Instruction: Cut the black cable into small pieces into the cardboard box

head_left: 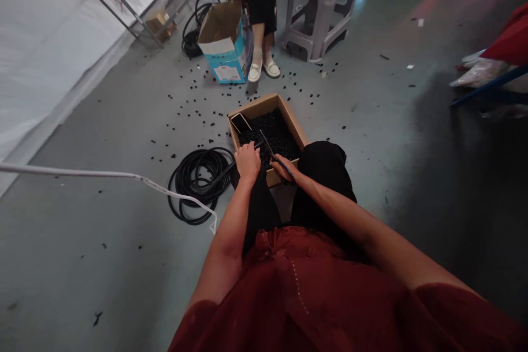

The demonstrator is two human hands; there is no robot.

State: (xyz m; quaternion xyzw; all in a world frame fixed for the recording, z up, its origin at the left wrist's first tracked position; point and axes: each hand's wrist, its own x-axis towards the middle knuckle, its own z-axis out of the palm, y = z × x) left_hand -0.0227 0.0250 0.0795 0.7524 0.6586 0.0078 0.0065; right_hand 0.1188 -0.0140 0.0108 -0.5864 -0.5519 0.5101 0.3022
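Note:
My left hand (247, 160) grips a thin black rubber tube (225, 170) that runs up from a coiled bundle of the same tube (198, 187) on the floor by my left leg. My right hand (284, 168) holds black-handled scissors (270, 151), their blades close to the tube's end above the box. Below both hands sits a shallow cardboard box (251, 115), heaped with small black tube pieces (272, 137). A dark phone-like object (241, 122) leans in its far left corner. My knees hide the box's near part.
Black pieces lie scattered over the grey floor (124, 247). A white cable (82, 171) crosses on my left. Ahead, a seated person's legs (259, 5) stand beside a blue-and-white carton (226, 44) and a grey plastic stool (324, 5).

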